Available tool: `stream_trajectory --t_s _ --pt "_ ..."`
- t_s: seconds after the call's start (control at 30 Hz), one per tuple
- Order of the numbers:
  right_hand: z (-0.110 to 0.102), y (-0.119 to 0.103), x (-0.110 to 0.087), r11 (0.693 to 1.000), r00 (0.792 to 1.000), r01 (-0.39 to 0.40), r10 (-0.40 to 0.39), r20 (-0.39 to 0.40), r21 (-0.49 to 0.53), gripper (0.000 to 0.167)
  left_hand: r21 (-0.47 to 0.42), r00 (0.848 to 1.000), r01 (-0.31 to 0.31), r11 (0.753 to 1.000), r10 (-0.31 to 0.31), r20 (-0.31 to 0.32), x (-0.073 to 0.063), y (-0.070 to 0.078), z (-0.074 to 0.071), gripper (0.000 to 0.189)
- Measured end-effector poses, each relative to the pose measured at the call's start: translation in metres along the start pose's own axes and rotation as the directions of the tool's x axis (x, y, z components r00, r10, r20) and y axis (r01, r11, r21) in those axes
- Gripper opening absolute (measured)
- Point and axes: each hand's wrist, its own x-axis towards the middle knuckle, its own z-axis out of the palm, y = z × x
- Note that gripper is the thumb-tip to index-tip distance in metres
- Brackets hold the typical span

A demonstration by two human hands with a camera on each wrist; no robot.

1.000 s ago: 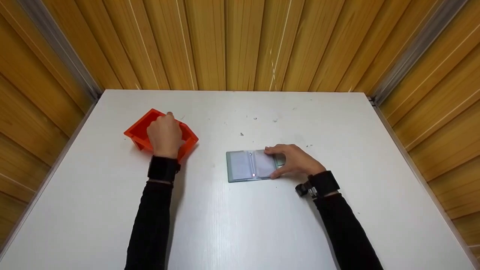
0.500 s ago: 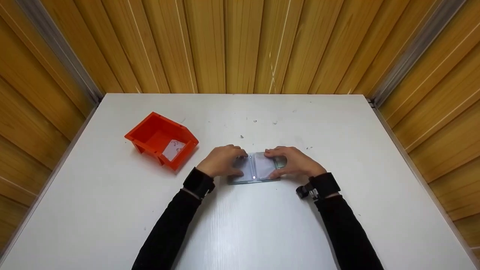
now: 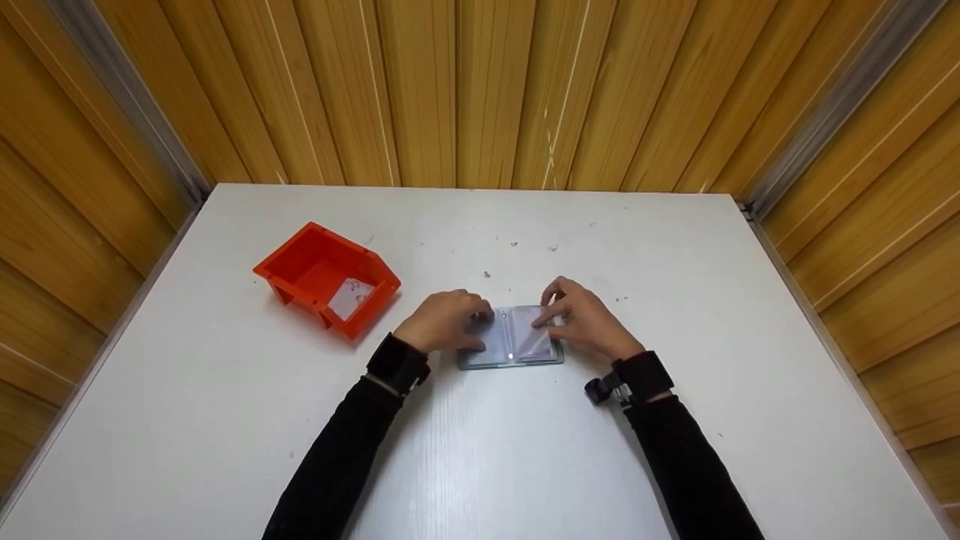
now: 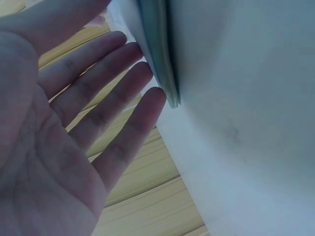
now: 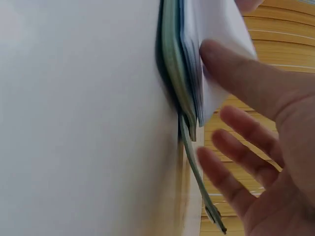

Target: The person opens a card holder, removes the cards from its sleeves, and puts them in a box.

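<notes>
A small photo album with clear sleeve pages and a green cover lies spread flat on the white table. My left hand rests on its left page, and in the left wrist view the fingers are extended at the cover's edge. With the right hand I pinch a clear page on the album's right side, its lower corner lifted and bent. In the right wrist view, the thumb presses on that page, and the other fingers are spread apart. A thin green strap sticks out from the cover.
An orange-red plastic bin stands left of the album with a white patterned card inside. Wood-look panelled walls border the white table. Small dark marks dot its surface behind the album.
The left hand has come out of the bin and over to the album's left page, uncovering the card. The right hand has shifted its fingers and raised a page corner.
</notes>
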Motion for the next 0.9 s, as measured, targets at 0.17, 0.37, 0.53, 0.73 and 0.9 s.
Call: stream_trajectory --t_s 0.17,0.37,0.53,0.73,0.9 --pt "0.000 -0.002 0.001 0.996 0.996 0.082 -0.081 -0.033 0.028 0.017 -0.003 1.000 0.004 1.000 -0.004 0.000 0.000 0.000 0.001 0.045" --pt "0.000 -0.004 0.002 0.977 0.972 0.199 -0.206 -0.114 -0.076 0.012 0.001 1.000 -0.011 1.000 0.011 -0.008 0.000 0.000 0.000 0.043" --pt "0.001 -0.004 0.003 0.965 0.958 0.239 -0.252 -0.140 -0.105 0.011 0.022 1.000 -0.016 1.000 0.016 -0.014 0.000 -0.001 0.001 0.040" --pt "0.001 -0.006 0.003 0.965 0.962 0.245 -0.254 -0.097 -0.097 0.008 0.024 1.000 -0.005 1.000 0.005 -0.007 0.000 -0.001 0.000 0.036" --pt "0.001 -0.011 0.002 0.979 0.979 0.197 -0.200 -0.050 -0.051 0.020 -0.017 1.000 0.004 1.000 -0.004 -0.009 0.001 -0.002 -0.004 0.034"
